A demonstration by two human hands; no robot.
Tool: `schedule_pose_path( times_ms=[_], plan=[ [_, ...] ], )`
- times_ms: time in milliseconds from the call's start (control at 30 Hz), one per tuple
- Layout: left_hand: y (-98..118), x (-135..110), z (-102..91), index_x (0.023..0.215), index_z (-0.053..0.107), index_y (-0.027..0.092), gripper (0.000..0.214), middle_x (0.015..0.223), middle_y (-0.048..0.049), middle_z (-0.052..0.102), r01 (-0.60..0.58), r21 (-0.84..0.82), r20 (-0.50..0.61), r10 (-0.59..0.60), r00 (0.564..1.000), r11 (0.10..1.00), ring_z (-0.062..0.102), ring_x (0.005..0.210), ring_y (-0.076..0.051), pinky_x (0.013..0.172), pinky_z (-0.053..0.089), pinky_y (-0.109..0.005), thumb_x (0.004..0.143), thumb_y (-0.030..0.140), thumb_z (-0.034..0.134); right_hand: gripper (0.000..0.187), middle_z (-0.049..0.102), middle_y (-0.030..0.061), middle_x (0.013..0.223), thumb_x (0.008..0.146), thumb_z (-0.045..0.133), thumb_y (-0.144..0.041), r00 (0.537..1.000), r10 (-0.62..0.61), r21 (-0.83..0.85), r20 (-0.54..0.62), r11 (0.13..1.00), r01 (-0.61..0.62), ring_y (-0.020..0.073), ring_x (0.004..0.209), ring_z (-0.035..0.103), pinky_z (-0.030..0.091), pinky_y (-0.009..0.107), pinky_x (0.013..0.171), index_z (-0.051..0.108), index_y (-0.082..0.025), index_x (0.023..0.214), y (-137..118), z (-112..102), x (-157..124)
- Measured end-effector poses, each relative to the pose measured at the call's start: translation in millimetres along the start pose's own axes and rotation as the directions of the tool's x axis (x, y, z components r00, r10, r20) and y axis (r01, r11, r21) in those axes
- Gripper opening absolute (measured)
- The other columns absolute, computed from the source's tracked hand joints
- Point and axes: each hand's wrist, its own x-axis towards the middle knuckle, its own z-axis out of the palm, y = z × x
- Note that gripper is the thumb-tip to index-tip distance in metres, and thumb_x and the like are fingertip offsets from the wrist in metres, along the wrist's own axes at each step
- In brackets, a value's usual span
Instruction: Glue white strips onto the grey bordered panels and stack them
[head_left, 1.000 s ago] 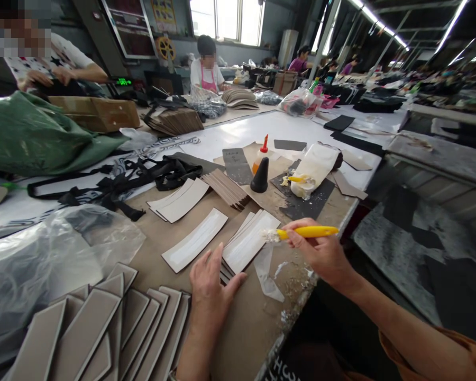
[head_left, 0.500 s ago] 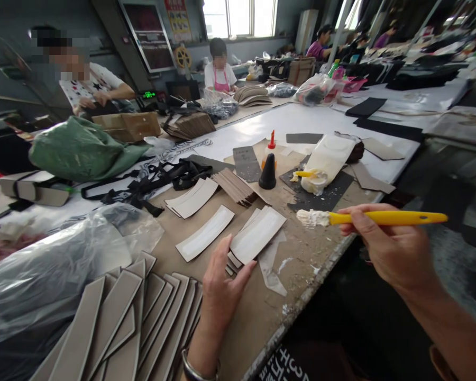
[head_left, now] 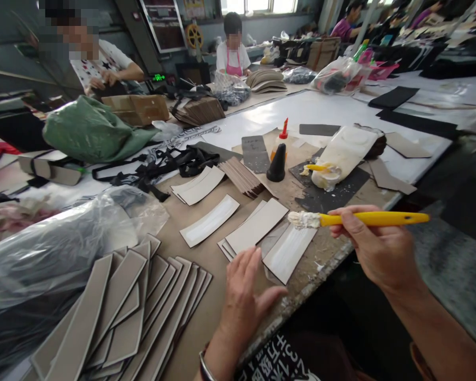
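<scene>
My right hand (head_left: pixel 375 248) grips a yellow-handled brush (head_left: pixel 396 218), its bristles coated in thick white paste. The bristle tip is at the upper edge of a curved panel (head_left: pixel 287 256) with a wet white coating; whether it touches, I cannot tell. Fingers outstretched and thumb spread, my left hand (head_left: pixel 246 296) is between that panel and a small stack of pale panels (head_left: pixel 257 227), fingertips close to both. Further left, another coated panel (head_left: pixel 210 219) lies alone. Behind it are plain pale panels (head_left: pixel 198 185) and a row of brown-edged pieces (head_left: pixel 241 177).
A white container of paste (head_left: pixel 347 151) lies on its side on a dark sheet. Near it are a red-tipped bottle (head_left: pixel 283 140) and a black cone (head_left: pixel 276 165). Grey-edged pieces (head_left: pixel 122 312) pile up at front left. Two people (head_left: pixel 232 53) (head_left: pixel 103 69) work across the table.
The coated panel that was on top of the small stack now lies to its right, exposing a plain panel. My left hand has moved right and opened wider. The brush is still in my right hand.
</scene>
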Motion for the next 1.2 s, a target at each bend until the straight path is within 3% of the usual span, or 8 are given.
schedule_pose_path(
  times_ms=[100, 233, 400, 533, 667, 867, 1067, 1200],
  plan=[
    [-26, 11, -6.8, 0.129, 0.038, 0.014, 0.066, 0.122, -0.0183, 0.054, 0.123, 0.124, -0.107, -0.11, 0.988, 0.985, 0.049, 0.114, -0.031, 0.095, 0.042, -0.051, 0.074, 0.039, 0.066, 0.025, 0.064, 0.004, 0.08, 0.079, 0.064, -0.043, 0.991, 0.028, 0.005, 0.128, 1.0, -0.028, 0.014, 0.059, 0.061, 0.055, 0.028, 0.058, 0.062, -0.018, 0.083, 0, 22, -3],
    [-54, 19, -4.6, 0.122, 0.046, 0.008, 0.063, 0.109, -0.018, 0.06, 0.195, 0.196, -0.076, -0.183, 0.98, 0.961, 0.054, 0.103, -0.03, 0.088, 0.046, -0.049, 0.07, 0.032, 0.071, 0.025, 0.061, 0.0023, 0.07, 0.081, 0.061, -0.043, 0.954, 0.005, 0.031, 0.301, 0.999, -0.016, 0.0144, 0.057, 0.06, 0.055, 0.026, 0.055, 0.06, -0.017, 0.082, -2, 56, -9],
    [-58, 16, -4.6, 0.12, 0.048, 0.012, 0.057, 0.107, -0.015, 0.062, 0.192, 0.129, -0.076, -0.183, 0.98, 0.973, 0.054, 0.1, -0.028, 0.087, 0.047, -0.046, 0.071, 0.032, 0.07, 0.021, 0.061, 0.0021, 0.072, 0.084, 0.058, -0.04, 0.901, 0.013, 0.071, 0.433, 0.996, -0.049, 0.0152, 0.058, 0.061, 0.054, 0.027, 0.055, 0.059, -0.019, 0.085, 8, 89, -20],
    [-58, 14, -7.2, 0.122, 0.046, 0.016, 0.058, 0.109, -0.0125, 0.061, 0.204, 0.075, -0.07, -0.199, 0.977, 0.976, 0.055, 0.1, -0.027, 0.087, 0.046, -0.045, 0.071, 0.034, 0.07, 0.022, 0.061, 0.0018, 0.072, 0.084, 0.057, -0.041, 0.875, 0.054, 0.052, 0.481, 0.995, -0.09, 0.0149, 0.059, 0.061, 0.054, 0.027, 0.057, 0.058, -0.019, 0.085, 17, 103, -26],
    [-60, 15, -7.7, 0.121, 0.046, 0.017, 0.059, 0.107, -0.011, 0.062, 0.203, 0.058, -0.066, -0.199, 0.978, 0.977, 0.055, 0.099, -0.026, 0.087, 0.046, -0.044, 0.07, 0.03, 0.071, 0.024, 0.061, 0.0013, 0.069, 0.083, 0.058, -0.043, 0.879, 0.076, -0.019, 0.471, 0.997, -0.077, 0.0155, 0.056, 0.061, 0.054, 0.027, 0.054, 0.058, -0.019, 0.084, 24, 104, -21],
    [-58, 15, -7.6, 0.119, 0.047, 0.016, 0.056, 0.106, -0.0109, 0.062, 0.201, 0.055, -0.07, -0.197, 0.978, 0.978, 0.054, 0.099, -0.026, 0.087, 0.045, -0.042, 0.07, 0.029, 0.071, 0.025, 0.063, 0.0026, 0.071, 0.081, 0.059, -0.044, 0.926, 0.045, -0.205, 0.375, 0.978, 0.036, 0.0172, 0.055, 0.062, 0.052, 0.028, 0.052, 0.058, -0.019, 0.082, 32, 90, 2],
    [-60, 14, -6.3, 0.117, 0.047, 0.013, 0.055, 0.104, -0.0119, 0.063, 0.17, 0.091, -0.093, -0.162, 0.982, 0.981, 0.054, 0.095, -0.026, 0.086, 0.045, -0.041, 0.071, 0.03, 0.07, 0.022, 0.063, 0.0044, 0.077, 0.084, 0.055, -0.041, 0.953, -0.086, -0.381, 0.291, 0.903, 0.197, 0.0171, 0.056, 0.06, 0.052, 0.032, 0.057, 0.057, -0.019, 0.082, 45, 72, 29],
    [-64, 11, -4.8, 0.119, 0.046, 0.012, 0.055, 0.105, -0.0124, 0.062, 0.13, 0.113, -0.084, -0.121, 0.989, 0.985, 0.054, 0.095, -0.026, 0.086, 0.045, -0.04, 0.073, 0.034, 0.068, 0.015, 0.063, 0.0057, 0.08, 0.086, 0.053, -0.033, 0.923, -0.243, -0.45, 0.298, 0.817, 0.36, 0.0193, 0.067, 0.062, 0.052, 0.035, 0.067, 0.057, -0.019, 0.083, 40, 60, 41]
  ],
)
